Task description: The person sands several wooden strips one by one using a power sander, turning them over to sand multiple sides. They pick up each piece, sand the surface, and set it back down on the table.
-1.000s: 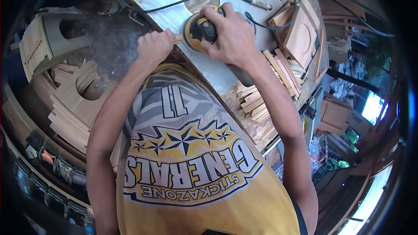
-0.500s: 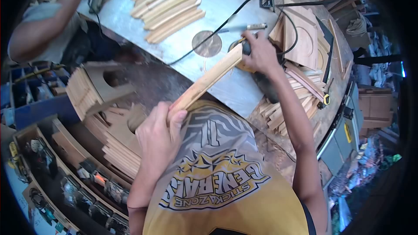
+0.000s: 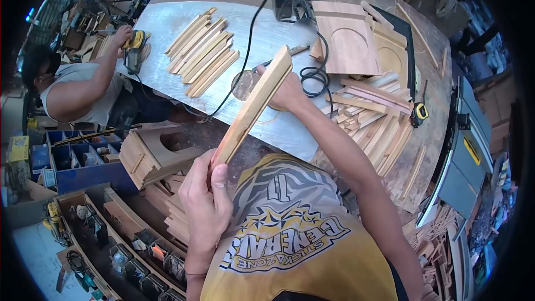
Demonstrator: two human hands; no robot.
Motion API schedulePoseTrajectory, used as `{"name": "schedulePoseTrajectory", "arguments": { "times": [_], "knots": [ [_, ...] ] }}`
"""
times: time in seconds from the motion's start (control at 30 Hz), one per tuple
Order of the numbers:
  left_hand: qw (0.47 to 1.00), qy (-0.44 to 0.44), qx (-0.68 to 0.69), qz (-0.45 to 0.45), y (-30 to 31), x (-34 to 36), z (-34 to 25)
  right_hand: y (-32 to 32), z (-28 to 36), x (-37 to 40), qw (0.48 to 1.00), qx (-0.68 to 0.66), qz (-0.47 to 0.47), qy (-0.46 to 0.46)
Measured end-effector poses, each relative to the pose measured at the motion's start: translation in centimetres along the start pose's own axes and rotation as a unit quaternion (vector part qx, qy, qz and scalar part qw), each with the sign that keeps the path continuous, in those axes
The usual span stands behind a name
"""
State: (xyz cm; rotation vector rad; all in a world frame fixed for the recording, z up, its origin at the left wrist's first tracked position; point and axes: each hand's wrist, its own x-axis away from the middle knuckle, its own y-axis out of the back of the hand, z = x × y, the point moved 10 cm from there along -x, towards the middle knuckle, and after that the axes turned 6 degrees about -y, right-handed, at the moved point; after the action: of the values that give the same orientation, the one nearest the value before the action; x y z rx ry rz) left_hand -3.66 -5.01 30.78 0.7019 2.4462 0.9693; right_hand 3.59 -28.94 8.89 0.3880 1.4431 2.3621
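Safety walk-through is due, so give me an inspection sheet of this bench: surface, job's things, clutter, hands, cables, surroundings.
Surface: metal-sheeted bench.
Job's things: wooden strip, tilted, held above the bench.
Clutter: laid-out strips, loose strip pile, cut-out panels, tape measure.
Hands: left hand grips the strip's near end; right hand low at the bench, grasp hidden.
Cables: black cable crosses the bench; coil beside the right hand.
Surroundings: another person with a yellow power tool; blue bins.

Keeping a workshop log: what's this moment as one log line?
left hand: gripping wooden strip, tilted above table | right hand: low over table, partly behind strip, grasp unclear
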Motion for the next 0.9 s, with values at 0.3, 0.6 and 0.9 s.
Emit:
{"name": "schedulePoseTrajectory", "arguments": {
  "times": [0.3,0.6,0.9],
  "knots": [
    [0.987,-0.024,0.060,0.145,-9.1,-0.9,-3.4,-0.8,0.1,1.0,0.989,-0.130,-0.042,-0.050],
    [0.905,-0.260,-0.010,0.338,-37.7,-4.6,-11.2,0.5,0.5,2.8,0.982,-0.038,-0.153,-0.104],
    [0.890,-0.427,0.157,-0.007,-16.3,-7.5,-6.9,0.9,-2.4,3.2,0.987,-0.027,-0.075,-0.141]
  ]
}}
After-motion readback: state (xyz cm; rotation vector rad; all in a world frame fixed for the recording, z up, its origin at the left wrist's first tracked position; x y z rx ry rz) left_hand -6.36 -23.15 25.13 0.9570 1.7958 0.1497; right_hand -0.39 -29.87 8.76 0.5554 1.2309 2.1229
